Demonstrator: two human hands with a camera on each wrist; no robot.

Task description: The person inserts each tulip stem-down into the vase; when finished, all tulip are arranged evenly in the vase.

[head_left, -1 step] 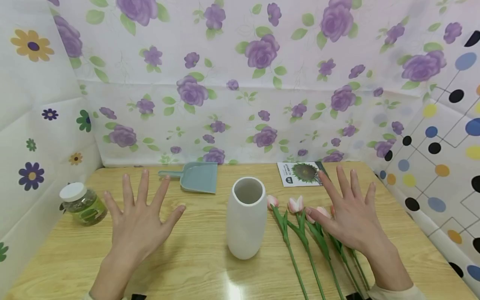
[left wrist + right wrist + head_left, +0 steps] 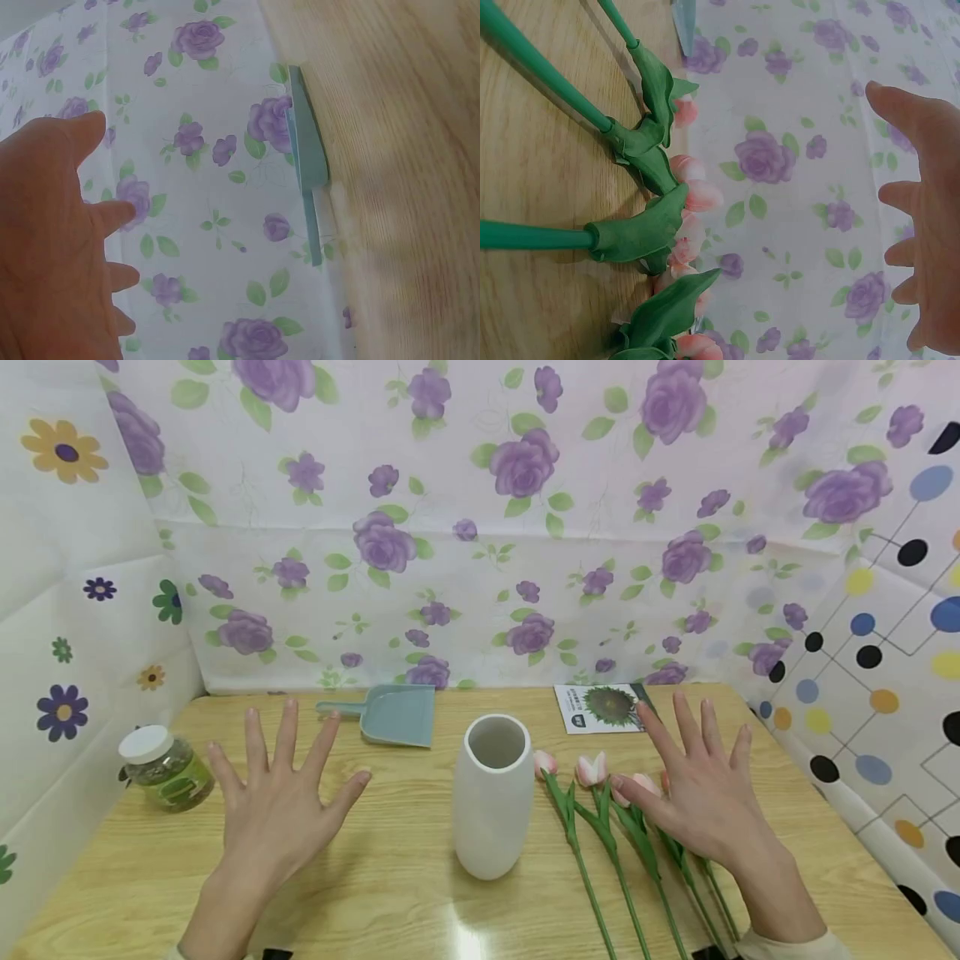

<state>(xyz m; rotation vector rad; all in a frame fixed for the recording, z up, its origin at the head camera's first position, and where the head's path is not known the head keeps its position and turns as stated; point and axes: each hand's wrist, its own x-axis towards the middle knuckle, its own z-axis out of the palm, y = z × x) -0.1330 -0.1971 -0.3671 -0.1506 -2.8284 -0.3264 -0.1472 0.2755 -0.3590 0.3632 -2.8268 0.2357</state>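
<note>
My left hand (image 2: 279, 814) is held over the table with its fingers spread, holding nothing, between a lidded jar (image 2: 168, 768) and a white vase (image 2: 492, 810). The vase stands upright in the middle of the table, its mouth facing up. Over the artificial tulips (image 2: 592, 770) hovers my right hand (image 2: 708, 797), fingers spread and nothing in them. Several tulips with pink-white heads and green stems lie side by side, heads toward the back; the right hand hides part of them. In the right wrist view, tulip leaves (image 2: 641, 229) show apart from the hand.
A blue-grey dustpan (image 2: 399, 714) lies at the back of the wooden table (image 2: 390, 893). Further right is a flat packet (image 2: 600, 707) with a sunflower picture. Flower-patterned cloth (image 2: 465, 593) hangs behind, and patterned sheets close off both sides.
</note>
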